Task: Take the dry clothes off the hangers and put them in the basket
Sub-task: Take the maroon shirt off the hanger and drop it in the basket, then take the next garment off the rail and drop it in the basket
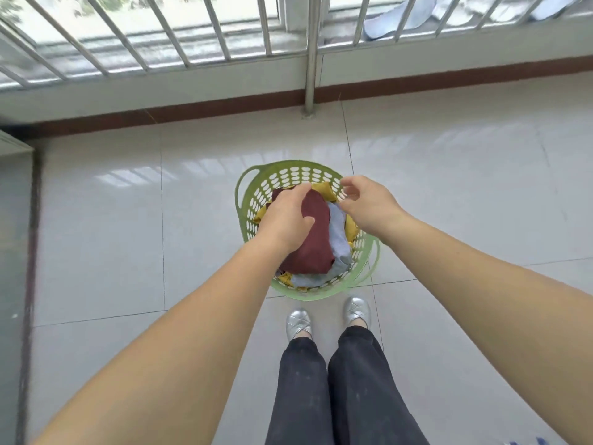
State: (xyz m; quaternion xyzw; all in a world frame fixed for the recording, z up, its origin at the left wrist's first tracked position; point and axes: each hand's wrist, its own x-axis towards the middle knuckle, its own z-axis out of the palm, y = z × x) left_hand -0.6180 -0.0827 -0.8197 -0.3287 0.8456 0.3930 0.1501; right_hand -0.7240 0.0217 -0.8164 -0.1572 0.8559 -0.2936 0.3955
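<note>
The left hand grips a folded maroon garment over the green basket, its fingers curled round the far edge of the cloth and the thumb pressed on top. The right hand hovers just beside it, above the basket's right rim, fingers loosely curled and holding nothing. Under the maroon piece lie a pale blue garment and a mustard-yellow one, all inside the basket, which stands on the tiled floor just ahead of the person's silver shoes.

The step in hand looks like setting the maroon piece down on the pile. To do it well, lower it flat onto the blue cloth and let go only once it rests there, so the fold keeps (the pile already stands near the rim, so a dropped piece could slide over the edge). The free hand could steady the rim or tuck a loose corner in. No hangers are in view.
</note>
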